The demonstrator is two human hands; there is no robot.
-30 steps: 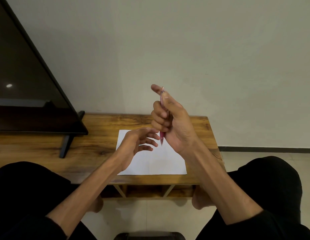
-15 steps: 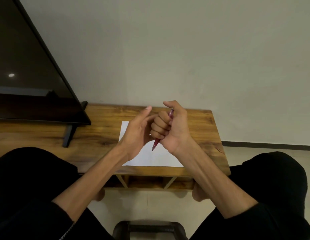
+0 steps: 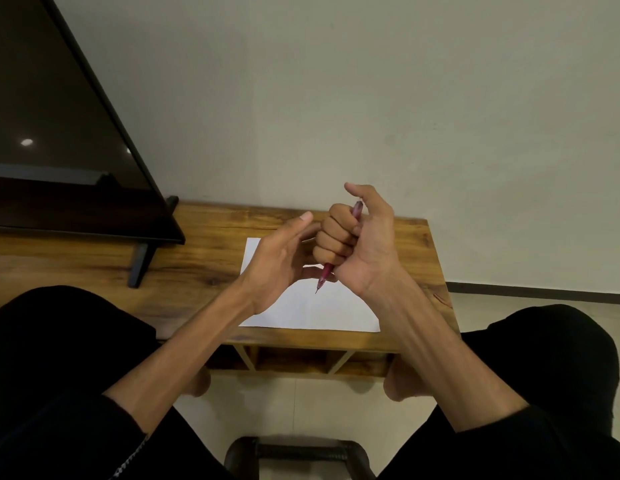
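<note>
My right hand (image 3: 362, 242) grips a red pen (image 3: 325, 277) in a fist, tip pointing down, thumb raised above the pen's top end. The pen's tip hangs a little above a white sheet of paper (image 3: 322, 311) that lies on the low wooden table (image 3: 204, 258). My left hand (image 3: 279, 263) is held beside the fist, fingers extended and relaxed, its fingertips close to or touching the right knuckles; it holds nothing.
A large dark TV screen (image 3: 59, 150) stands on black feet at the table's left. A plain wall rises behind. My knees in black trousers flank the table's front edge, and a dark stool rim (image 3: 298, 452) shows at the bottom.
My right hand came down from a raised position and closed into a fist round the pen. My left hand rose beside it. In the last half second almost nothing moved.
</note>
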